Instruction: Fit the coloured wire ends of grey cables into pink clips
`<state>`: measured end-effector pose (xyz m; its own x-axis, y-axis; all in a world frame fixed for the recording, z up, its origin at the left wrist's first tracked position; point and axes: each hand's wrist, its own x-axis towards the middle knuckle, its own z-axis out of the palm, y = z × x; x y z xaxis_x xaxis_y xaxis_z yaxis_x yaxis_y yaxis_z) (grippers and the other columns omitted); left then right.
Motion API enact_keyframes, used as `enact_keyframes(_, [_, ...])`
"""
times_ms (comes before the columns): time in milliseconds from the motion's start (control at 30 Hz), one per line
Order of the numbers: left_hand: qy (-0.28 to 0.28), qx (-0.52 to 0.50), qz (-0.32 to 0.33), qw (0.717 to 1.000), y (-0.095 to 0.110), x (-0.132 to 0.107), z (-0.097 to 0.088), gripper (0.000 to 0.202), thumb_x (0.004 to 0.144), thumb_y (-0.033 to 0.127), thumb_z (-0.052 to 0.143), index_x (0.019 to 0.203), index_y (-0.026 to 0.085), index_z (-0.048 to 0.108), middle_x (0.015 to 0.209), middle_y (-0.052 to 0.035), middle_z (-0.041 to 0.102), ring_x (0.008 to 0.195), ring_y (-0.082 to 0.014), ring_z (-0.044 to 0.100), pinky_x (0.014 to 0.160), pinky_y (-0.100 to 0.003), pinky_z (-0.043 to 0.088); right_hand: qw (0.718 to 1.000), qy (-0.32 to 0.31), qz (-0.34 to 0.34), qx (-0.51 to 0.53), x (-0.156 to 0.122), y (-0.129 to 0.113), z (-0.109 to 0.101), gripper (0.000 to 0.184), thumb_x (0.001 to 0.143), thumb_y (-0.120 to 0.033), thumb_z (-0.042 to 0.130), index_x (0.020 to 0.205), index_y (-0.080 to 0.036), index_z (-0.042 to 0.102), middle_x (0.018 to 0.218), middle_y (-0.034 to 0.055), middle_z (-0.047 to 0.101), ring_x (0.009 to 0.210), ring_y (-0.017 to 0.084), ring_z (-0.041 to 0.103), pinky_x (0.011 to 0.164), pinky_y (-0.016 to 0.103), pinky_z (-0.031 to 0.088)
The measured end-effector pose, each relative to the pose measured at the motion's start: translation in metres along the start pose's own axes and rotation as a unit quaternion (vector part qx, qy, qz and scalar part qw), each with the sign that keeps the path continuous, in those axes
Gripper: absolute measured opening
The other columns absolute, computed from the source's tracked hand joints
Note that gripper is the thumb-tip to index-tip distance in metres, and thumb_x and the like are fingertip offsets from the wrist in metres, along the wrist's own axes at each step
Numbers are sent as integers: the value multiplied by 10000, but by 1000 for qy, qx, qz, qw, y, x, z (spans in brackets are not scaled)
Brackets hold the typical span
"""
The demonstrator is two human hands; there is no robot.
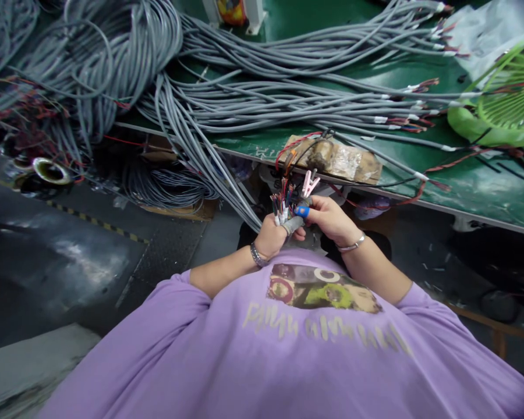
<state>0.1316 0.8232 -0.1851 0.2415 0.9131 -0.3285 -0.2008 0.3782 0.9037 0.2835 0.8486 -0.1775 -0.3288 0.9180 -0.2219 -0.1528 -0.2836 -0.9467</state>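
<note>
My left hand [271, 237] is closed around a bundle of grey cables [244, 210] whose stripped ends, with thin coloured wires [283, 198] and white bands, stick up above the fist. Close by on the right, my right hand [332, 220] has its thumb and fingers pinched at the bundle's wire ends, beside a grey sleeve-like piece [293, 224]. Blue tape [303, 212] is wrapped round a digit of this hand. Exactly what the right fingertips grip is too small to make out. A pink clothespin [310, 184] stands just above the right fingers, at the bench edge.
Long bundles of grey cable [262, 105] stretch across the green bench [484, 198], with a large coil [126, 52] at the left. A taped block [336, 158] lies at the front edge. A green fan [502, 99] stands at the right. More coiled cable [166, 185] sits below.
</note>
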Motion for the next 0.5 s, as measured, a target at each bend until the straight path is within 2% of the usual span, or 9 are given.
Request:
enact_keyframes(100, [19,-22,0,1000,2,-2,0,395,629,477,812,670,118,651,572,-41,658,482,-147,625,541,-283,558,1000,13,17,19,5,3,-2,392,625,-464,840,680,-164,594,573,-26,571,496,74,462,480,218,371])
enact_keyframes(267, [43,-62,2,997,11,-5,2,327,646,414,791,666,121,648,550,-24,647,462,-134,614,490,-249,525,985,91,42,143,13,7,-18,442,583,-409,855,623,-190,473,513,-76,445,466,51,377,476,202,390])
enact_keyframes(333, [40,-71,4,997,15,-5,4,333,647,426,787,675,127,643,554,-22,650,462,-131,612,494,-251,528,976,113,41,182,17,7,-20,428,625,-471,826,672,-194,504,566,-59,495,486,59,399,494,209,414])
enact_keyframes(433, [37,-83,-3,996,20,-3,10,379,614,469,799,683,137,629,556,-20,647,454,-132,600,506,-275,545,978,80,33,192,23,6,-16,479,714,-650,715,757,-195,569,670,-18,581,534,80,461,534,233,440])
enact_keyframes(500, [33,-86,-11,996,23,0,13,404,597,488,806,688,137,626,556,-20,643,451,-132,594,507,-286,549,984,71,0,164,27,7,-11,530,728,-716,668,775,-194,593,690,-8,592,553,88,473,545,242,430])
